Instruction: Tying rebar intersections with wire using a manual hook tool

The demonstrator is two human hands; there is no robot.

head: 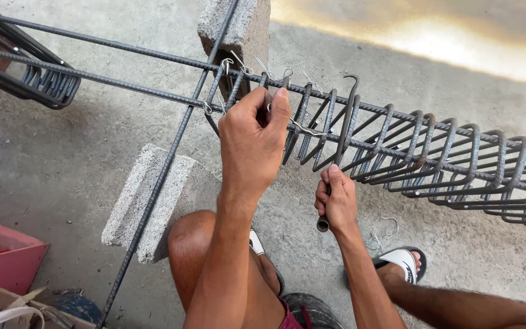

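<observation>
My left hand [254, 140] reaches up to the rebar cage [433, 158] and pinches a thin tie wire [304, 128] where a stirrup meets a long bar. My right hand [336, 201] is closed on the handle of a steel hook tool [343, 131]. The tool's shaft rises between the stirrups and its curved tip stands above the upper bar. Several stirrups hang close together along the two long bars to the right. Twisted wire ties [234, 61] show on the stirrups near the block.
The bars rest on a grey concrete block [241, 27]; a second block [153, 201] lies by my knee. A single bar [153, 195] runs diagonally across it. Spare stirrups [50, 85] hang top left. A red box [1, 256] sits lower left. Loose wire [385, 231] lies near my sandalled foot [403, 259].
</observation>
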